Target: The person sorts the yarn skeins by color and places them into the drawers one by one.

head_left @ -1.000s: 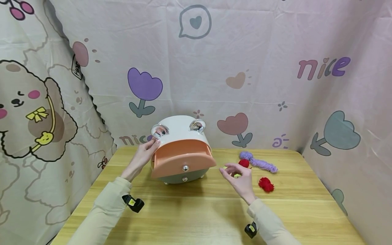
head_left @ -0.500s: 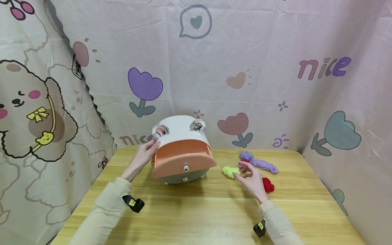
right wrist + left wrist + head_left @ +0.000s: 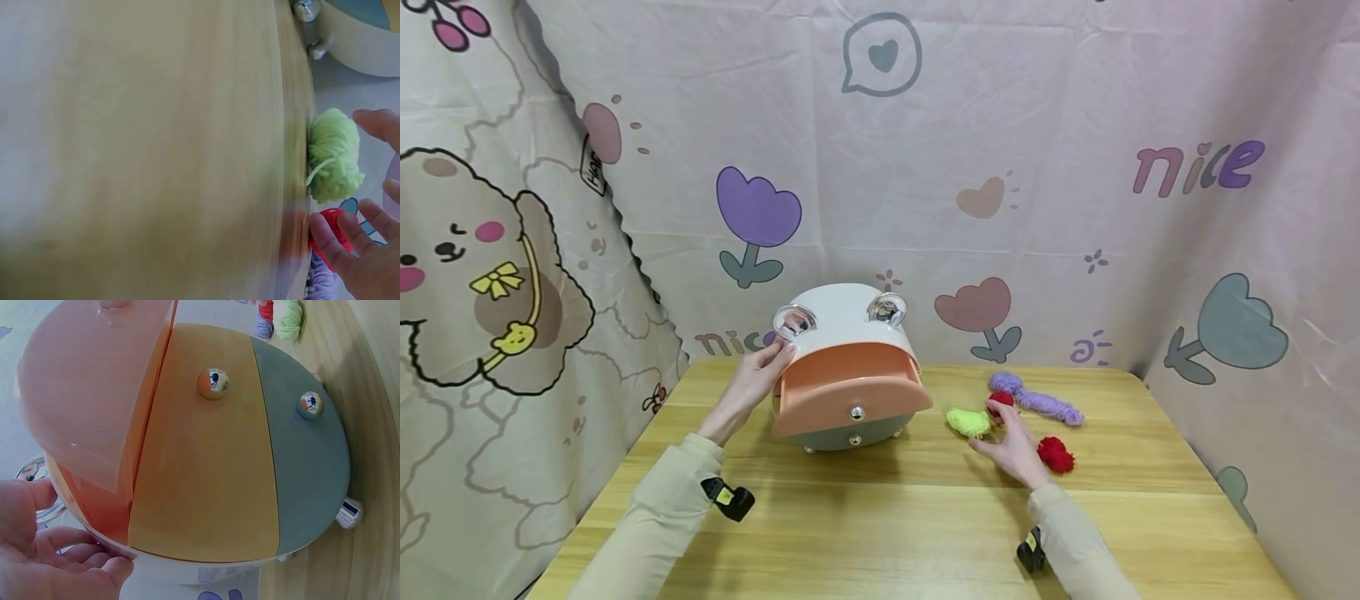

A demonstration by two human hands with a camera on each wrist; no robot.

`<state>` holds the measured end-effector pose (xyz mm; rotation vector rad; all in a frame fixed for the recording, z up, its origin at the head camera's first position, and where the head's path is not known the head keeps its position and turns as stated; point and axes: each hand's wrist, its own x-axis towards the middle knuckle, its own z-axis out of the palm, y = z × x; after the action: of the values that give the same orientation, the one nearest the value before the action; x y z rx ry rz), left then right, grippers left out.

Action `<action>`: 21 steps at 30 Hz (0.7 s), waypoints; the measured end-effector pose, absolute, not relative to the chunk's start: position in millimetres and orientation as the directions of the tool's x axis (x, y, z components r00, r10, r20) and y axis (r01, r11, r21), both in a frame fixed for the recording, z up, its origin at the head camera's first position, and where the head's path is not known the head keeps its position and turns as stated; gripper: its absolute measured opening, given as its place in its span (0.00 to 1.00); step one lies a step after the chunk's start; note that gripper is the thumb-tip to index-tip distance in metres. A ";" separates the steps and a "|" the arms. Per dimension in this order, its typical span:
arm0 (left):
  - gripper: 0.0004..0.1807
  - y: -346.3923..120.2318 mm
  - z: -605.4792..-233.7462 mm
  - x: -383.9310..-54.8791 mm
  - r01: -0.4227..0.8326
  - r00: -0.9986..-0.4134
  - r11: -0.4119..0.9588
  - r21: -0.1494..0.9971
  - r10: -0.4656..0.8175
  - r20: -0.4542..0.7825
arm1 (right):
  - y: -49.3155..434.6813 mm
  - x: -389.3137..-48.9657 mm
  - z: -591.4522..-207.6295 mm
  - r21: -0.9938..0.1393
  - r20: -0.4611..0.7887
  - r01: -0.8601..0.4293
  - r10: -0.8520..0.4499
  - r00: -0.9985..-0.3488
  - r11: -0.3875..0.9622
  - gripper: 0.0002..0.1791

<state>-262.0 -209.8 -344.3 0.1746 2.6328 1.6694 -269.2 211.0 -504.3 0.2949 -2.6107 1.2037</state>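
A rounded drawer box (image 3: 842, 310) with a white top stands on the table, one drawer (image 3: 850, 404) pulled out. My left hand (image 3: 756, 385) grips its left edge, thumb near a silver ring; in the left wrist view the fingers of that hand (image 3: 59, 553) curl at the rim. My right hand (image 3: 1017, 450) reaches over the table with fingers spread, beside a yellow-green yarn skein (image 3: 967, 422). In the right wrist view a gap shows between the thumb and that skein (image 3: 335, 156), and the fingers overlap a red yarn bundle (image 3: 332, 234).
A purple yarn skein (image 3: 1037, 401) lies behind the right hand, against the red bundle (image 3: 1001, 405). Another red yarn bundle (image 3: 1056, 455) sits to the right of that hand. The wooden table (image 3: 880, 525) extends in front of the box, and a printed curtain (image 3: 880, 167) hangs behind.
My right hand has moved right, off the yellow-green skein it was covering, and then lowered beside it with fingers spread wider. The left hand has stayed on the box.
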 end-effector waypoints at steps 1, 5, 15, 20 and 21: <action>0.38 -209.9 -344.4 -262.2 0.083 -0.994 0.424 0.902 0.104 0.043 | 210.7 -270.5 -504.3 -0.712 0.306 -0.285 -0.081 -0.949 0.642 0.43; 0.38 -210.1 -344.7 -262.3 0.081 -0.994 0.425 0.902 0.102 0.042 | 209.4 -275.1 -504.6 -0.711 0.296 -0.278 -0.083 -0.951 0.647 0.43; 0.38 -209.6 -345.7 -262.1 0.090 -0.993 0.420 0.903 0.104 0.051 | 206.7 -283.2 -505.6 -0.718 0.232 -0.207 -0.052 -0.971 0.665 0.39; 0.38 -209.6 -345.2 -261.4 0.085 -0.994 0.418 0.904 0.101 0.047 | 206.6 -284.5 -507.8 -0.708 0.225 -0.202 -0.054 -0.973 0.677 0.38; 0.38 -209.6 -345.1 -261.2 0.084 -0.994 0.419 0.904 0.100 0.046 | 206.8 -284.8 -508.6 -0.703 0.227 -0.203 -0.056 -0.972 0.681 0.37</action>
<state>-261.2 -209.6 -345.1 0.1710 2.6338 1.6762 -284.8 206.8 -508.6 0.2107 -2.7056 1.1659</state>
